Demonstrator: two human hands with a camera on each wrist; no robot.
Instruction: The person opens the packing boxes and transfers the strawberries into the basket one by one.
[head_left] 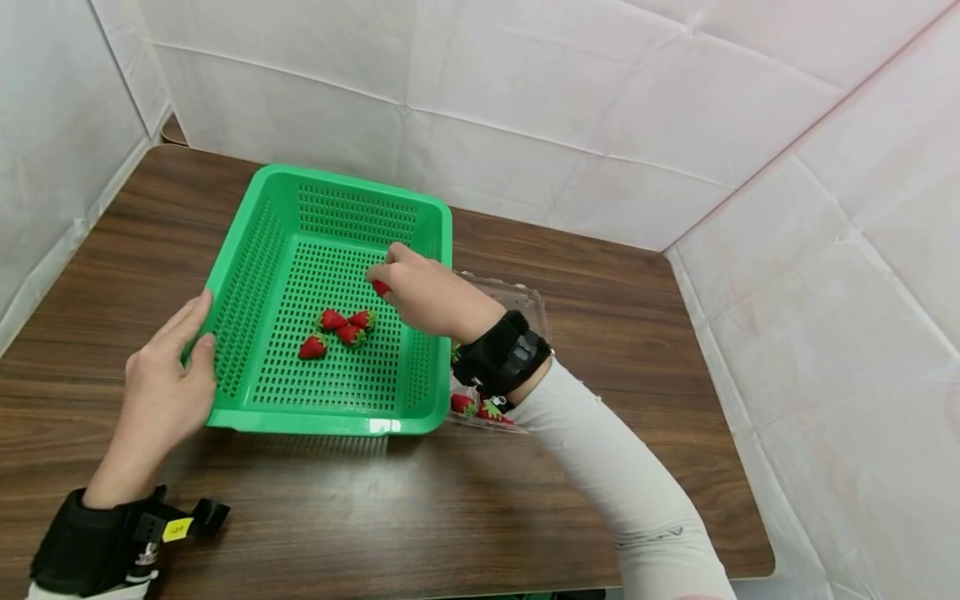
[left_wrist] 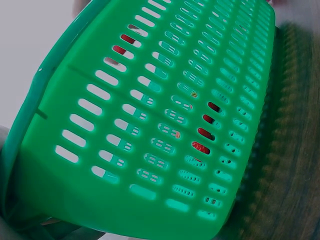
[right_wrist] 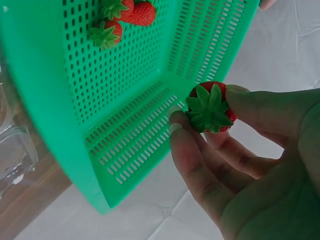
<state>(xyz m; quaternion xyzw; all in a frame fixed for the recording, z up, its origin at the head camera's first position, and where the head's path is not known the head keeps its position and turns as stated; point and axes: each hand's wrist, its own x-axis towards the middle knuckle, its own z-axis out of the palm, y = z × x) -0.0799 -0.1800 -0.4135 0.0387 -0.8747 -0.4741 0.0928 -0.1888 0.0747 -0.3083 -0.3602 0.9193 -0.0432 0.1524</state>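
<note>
A green perforated basket (head_left: 247,275) sits on a brown wooden table. Several strawberries (head_left: 341,327) lie on its floor. My right hand (head_left: 420,292) hovers inside the basket over them and pinches one strawberry (right_wrist: 211,107) between thumb and fingers; its green leaves face the right wrist camera. My left hand (head_left: 168,375) grips the basket's near left wall, thumb on the rim. The left wrist view shows that wall (left_wrist: 150,125) from outside, with red fruit seen through the slots.
A clear plastic clamshell (head_left: 517,300) with more strawberries (head_left: 480,408) lies against the basket's right side, partly hidden by my right wrist. White padded walls enclose the table on three sides. Bare tabletop (head_left: 375,517) stretches toward me.
</note>
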